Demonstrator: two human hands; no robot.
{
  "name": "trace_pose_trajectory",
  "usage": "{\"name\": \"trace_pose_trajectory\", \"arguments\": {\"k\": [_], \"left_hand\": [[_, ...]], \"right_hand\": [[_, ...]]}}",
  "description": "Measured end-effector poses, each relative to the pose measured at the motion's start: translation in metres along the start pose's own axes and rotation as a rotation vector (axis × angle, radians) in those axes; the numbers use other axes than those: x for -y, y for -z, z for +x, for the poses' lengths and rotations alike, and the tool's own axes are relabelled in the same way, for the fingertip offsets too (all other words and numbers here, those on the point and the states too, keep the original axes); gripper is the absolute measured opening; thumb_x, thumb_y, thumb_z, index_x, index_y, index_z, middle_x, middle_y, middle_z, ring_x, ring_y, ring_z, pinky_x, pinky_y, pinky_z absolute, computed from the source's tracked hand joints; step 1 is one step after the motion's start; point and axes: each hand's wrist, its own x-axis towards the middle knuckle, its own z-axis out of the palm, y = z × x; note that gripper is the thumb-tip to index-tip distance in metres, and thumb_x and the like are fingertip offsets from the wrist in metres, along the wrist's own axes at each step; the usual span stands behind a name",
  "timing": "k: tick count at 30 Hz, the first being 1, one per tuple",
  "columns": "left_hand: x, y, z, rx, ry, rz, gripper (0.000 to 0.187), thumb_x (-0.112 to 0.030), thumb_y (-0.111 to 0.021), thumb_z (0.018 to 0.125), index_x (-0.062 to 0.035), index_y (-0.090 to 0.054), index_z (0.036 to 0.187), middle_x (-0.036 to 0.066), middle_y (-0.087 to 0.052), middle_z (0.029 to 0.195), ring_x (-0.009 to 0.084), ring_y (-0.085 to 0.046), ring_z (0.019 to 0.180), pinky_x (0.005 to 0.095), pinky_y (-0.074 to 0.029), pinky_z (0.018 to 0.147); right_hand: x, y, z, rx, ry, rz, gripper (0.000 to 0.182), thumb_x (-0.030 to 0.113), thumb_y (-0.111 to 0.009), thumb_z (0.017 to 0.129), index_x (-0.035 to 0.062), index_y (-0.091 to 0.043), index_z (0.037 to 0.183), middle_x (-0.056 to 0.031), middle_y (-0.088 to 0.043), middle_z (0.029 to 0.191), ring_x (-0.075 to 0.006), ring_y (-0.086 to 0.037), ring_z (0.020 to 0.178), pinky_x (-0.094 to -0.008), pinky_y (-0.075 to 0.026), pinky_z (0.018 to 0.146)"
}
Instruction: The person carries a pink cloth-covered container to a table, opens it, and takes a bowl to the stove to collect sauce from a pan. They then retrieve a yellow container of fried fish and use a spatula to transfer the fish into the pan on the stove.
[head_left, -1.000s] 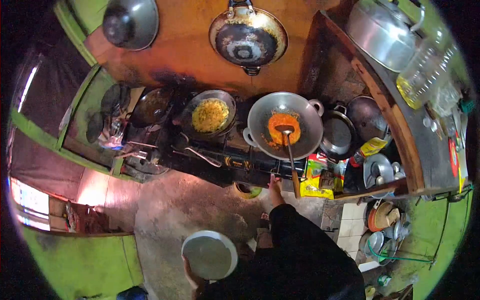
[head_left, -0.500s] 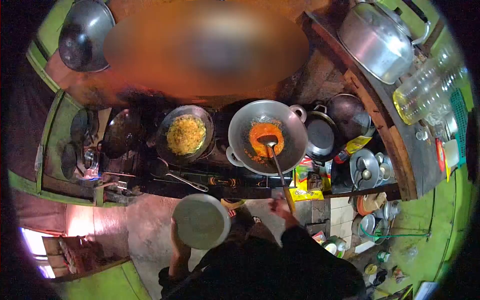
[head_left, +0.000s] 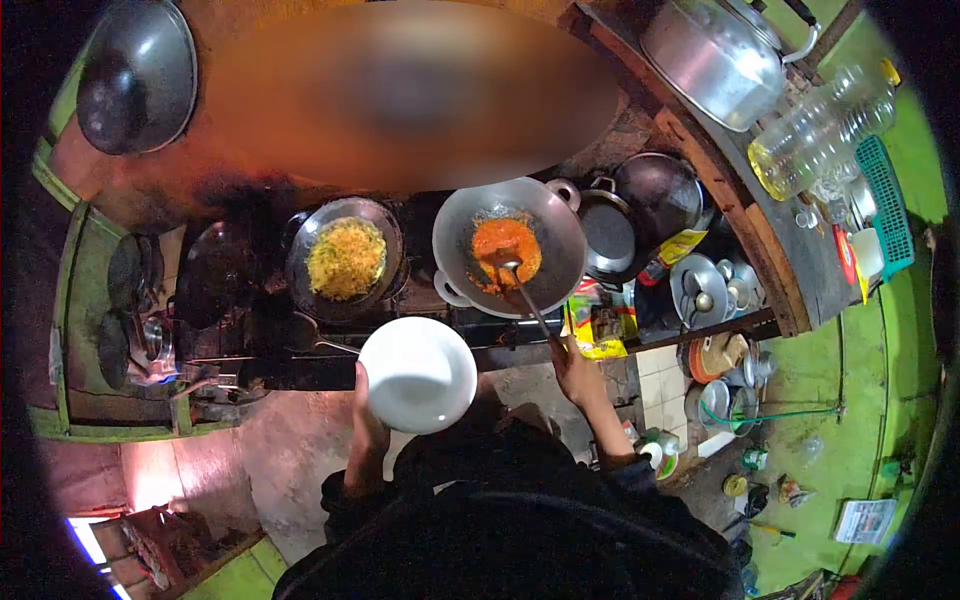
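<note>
My left hand (head_left: 369, 415) grips the left rim of a white bowl (head_left: 418, 375), which is held in front of the stove with its inside showing. The handle of a spatula (head_left: 533, 308) is in my right hand (head_left: 578, 375), fingers wrapped round it. Its metal head rests in orange-red sauce (head_left: 505, 250) inside a silver wok (head_left: 455, 225). To the left of that wok, a dark pan (head_left: 300, 262) holds a yellow-orange fried food (head_left: 347, 258). Partly behind the bowl, a metal utensil (head_left: 335, 346) lies on the stove front.
A large kettle (head_left: 715, 62) and clear plastic bottles (head_left: 810, 135) stand on the right-hand shelf. Dark pans (head_left: 610, 238) and a bowl of ladles (head_left: 700, 290) sit right of the wok. Yellow packets (head_left: 600, 350) lie by the stove edge. Another wok (head_left: 137, 80) hangs upper left.
My right hand has closed round the spatula handle, having been beside it with fingers apart. The bowl has moved up and tilted so its inside shows. The whole view has shifted a little.
</note>
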Motion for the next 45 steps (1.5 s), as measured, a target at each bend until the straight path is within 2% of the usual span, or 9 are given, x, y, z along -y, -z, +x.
{"name": "trace_pose_trajectory", "arguments": {"k": [3, 8, 11, 16, 25, 30, 36, 40, 45], "left_hand": [[0.009, 0.003, 0.009, -0.068, 0.153, -0.105, 0.067, -0.054, -0.027, 0.1, -0.0009, -0.038, 0.138, 0.017, -0.05, 0.129, 0.0262, -0.049, 0.118, 0.0389, -0.038, 0.101], [0.018, 0.003, 0.011, -0.044, 0.073, -0.067, 0.067, -0.054, -0.028, 0.099, -0.0016, -0.038, 0.139, 0.016, -0.05, 0.13, 0.0262, -0.048, 0.119, 0.0392, -0.037, 0.102], [0.017, -0.012, 0.001, -0.109, -0.034, 0.037, 0.067, -0.056, -0.029, 0.098, -0.0028, -0.038, 0.139, 0.014, -0.05, 0.131, 0.0251, -0.048, 0.12, 0.0392, -0.037, 0.103], [0.029, -0.045, -0.009, -0.142, -0.131, -0.034, 0.067, -0.057, -0.035, 0.097, -0.0035, -0.042, 0.137, 0.013, -0.052, 0.128, 0.0244, -0.05, 0.117, 0.0388, -0.039, 0.101], [0.089, -0.108, -0.046, -0.342, -0.221, -0.196, 0.064, -0.054, -0.035, 0.098, -0.0058, -0.038, 0.14, 0.013, -0.046, 0.135, 0.0255, -0.043, 0.125, 0.0414, -0.035, 0.104], [0.107, -0.143, -0.057, -0.416, -0.229, -0.334, 0.06, -0.051, -0.034, 0.099, -0.0062, -0.041, 0.139, 0.012, -0.047, 0.135, 0.0249, -0.044, 0.124, 0.0406, -0.036, 0.103], [0.087, -0.138, -0.057, -0.446, -0.207, -0.243, 0.07, -0.058, -0.038, 0.095, -0.0052, -0.035, 0.142, 0.016, -0.042, 0.138, 0.0301, -0.041, 0.127, 0.0441, -0.035, 0.104], [0.068, -0.121, -0.042, -0.385, -0.233, -0.208, 0.068, -0.057, -0.036, 0.096, -0.0057, -0.035, 0.142, 0.014, -0.042, 0.138, 0.0287, -0.042, 0.126, 0.043, -0.034, 0.104], [0.057, -0.081, -0.013, -0.371, -0.264, -0.222, 0.067, -0.056, -0.035, 0.097, -0.006, -0.035, 0.142, 0.013, -0.042, 0.139, 0.027, -0.041, 0.127, 0.0415, -0.032, 0.106]], "right_hand": [[-0.02, 0.021, -0.023, 0.019, -0.075, -0.085, 0.041, 0.037, -0.049, 0.093, 0.0142, -0.044, 0.127, -0.029, -0.064, 0.088, -0.0462, -0.062, 0.084, -0.0543, -0.047, 0.072], [-0.042, 0.098, -0.055, 0.128, 0.026, 0.094, 0.041, 0.034, -0.05, 0.094, 0.0155, -0.044, 0.13, -0.0257, -0.066, 0.086, -0.0432, -0.063, 0.084, -0.052, -0.048, 0.072], [-0.009, 0.148, -0.073, 0.211, 0.081, -0.185, 0.039, 0.033, -0.05, 0.094, 0.0163, -0.044, 0.129, -0.0232, -0.067, 0.086, -0.044, -0.062, 0.083, -0.0537, -0.048, 0.07], [-0.054, 0.051, 0.018, 0.056, 0.099, -0.219, 0.036, 0.031, -0.048, 0.093, 0.0213, -0.047, 0.128, -0.0234, -0.066, 0.084, -0.0454, -0.063, 0.078, -0.0565, -0.048, 0.068], [-0.128, 0.169, 0.043, 0.102, 0.257, -0.336, 0.034, 0.035, -0.049, 0.093, 0.0293, -0.046, 0.126, -0.0221, -0.066, 0.085, -0.0419, -0.064, 0.077, -0.0545, -0.05, 0.066], [-0.161, 0.11, 0.118, -0.015, 0.295, -0.319, 0.036, 0.03, -0.054, 0.088, 0.0279, -0.049, 0.124, -0.0233, -0.066, 0.083, -0.0436, -0.064, 0.076, -0.0541, -0.05, 0.064], [-0.095, 0.106, 0.179, -0.029, 0.437, -0.16, 0.035, 0.028, -0.051, 0.091, 0.0212, -0.052, 0.125, -0.0259, -0.065, 0.09, -0.0456, -0.063, 0.083, -0.0549, -0.05, 0.075], [-0.065, 0.081, 0.176, -0.063, 0.391, -0.018, 0.038, 0.028, -0.046, 0.094, 0.0165, -0.046, 0.131, -0.03, -0.063, 0.1, -0.0483, -0.061, 0.089, -0.0567, -0.048, 0.079], [-0.027, 0.017, 0.12, 0.058, 0.287, -0.126, 0.046, 0.031, -0.046, 0.095, 0.0096, -0.037, 0.134, -0.0284, -0.063, 0.089, -0.0461, -0.062, 0.078, -0.0555, -0.048, 0.068]]}}
